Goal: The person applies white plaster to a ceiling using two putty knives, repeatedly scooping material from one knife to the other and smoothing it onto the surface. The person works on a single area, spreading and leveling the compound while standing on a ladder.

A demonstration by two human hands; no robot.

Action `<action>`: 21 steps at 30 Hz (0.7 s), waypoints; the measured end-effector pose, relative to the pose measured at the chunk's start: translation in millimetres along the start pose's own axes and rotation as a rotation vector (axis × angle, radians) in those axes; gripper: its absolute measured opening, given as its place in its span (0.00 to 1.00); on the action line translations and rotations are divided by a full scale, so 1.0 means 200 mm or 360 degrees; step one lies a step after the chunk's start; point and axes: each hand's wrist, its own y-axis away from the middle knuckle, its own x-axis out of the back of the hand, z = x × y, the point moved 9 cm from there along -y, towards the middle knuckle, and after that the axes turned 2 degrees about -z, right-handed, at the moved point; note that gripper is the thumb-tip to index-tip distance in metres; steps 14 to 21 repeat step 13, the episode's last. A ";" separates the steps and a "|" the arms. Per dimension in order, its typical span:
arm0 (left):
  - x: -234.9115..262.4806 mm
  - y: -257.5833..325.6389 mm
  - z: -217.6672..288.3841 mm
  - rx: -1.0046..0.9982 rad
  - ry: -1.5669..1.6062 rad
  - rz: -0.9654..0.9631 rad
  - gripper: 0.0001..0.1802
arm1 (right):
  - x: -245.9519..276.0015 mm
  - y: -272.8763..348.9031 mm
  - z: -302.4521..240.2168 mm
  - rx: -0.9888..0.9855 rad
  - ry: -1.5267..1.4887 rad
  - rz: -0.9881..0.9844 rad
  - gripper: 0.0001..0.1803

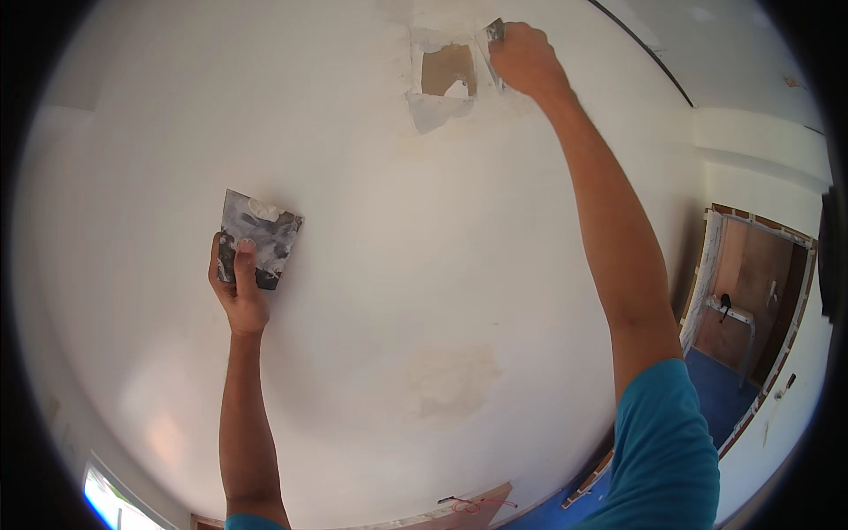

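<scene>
My left hand (pixel 242 299) is closed around a wide putty knife (pixel 276 237), thumb laid over its face. The flat grey blade is smeared with filler, and a pale dab of it (pixel 263 210) sits near the top edge. Up high, my right hand (pixel 530 64) grips a second putty knife (pixel 494 69), its thin blade edge-on at the white wall (pixel 380 291). That blade is just right of a squarish brown opening (pixel 446 69) with a ragged edge. Grey filler (pixel 435 113) surrounds the opening. Most of the right knife's handle is hidden by my fingers.
A beige patch (pixel 455 380) marks the wall lower down. To the right is a doorway (pixel 751 291) with a taped frame and a blue floor (pixel 714 382) beyond. Reddish wires (pixel 477 505) show at the bottom, and a bright window (pixel 110 503) at lower left.
</scene>
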 end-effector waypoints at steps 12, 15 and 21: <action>-0.08 -0.03 0.07 -0.0078 -0.0046 -0.0283 0.15 | -0.38 0.16 0.26 -0.0649 -0.1857 -0.0317 0.16; -0.09 -0.03 0.07 -0.0063 -0.0038 -0.0282 0.16 | -0.39 0.16 0.26 -0.0637 -0.1862 -0.0326 0.16; -0.09 -0.03 0.07 -0.0063 -0.0038 -0.0282 0.16 | -0.39 0.16 0.26 -0.0637 -0.1862 -0.0326 0.16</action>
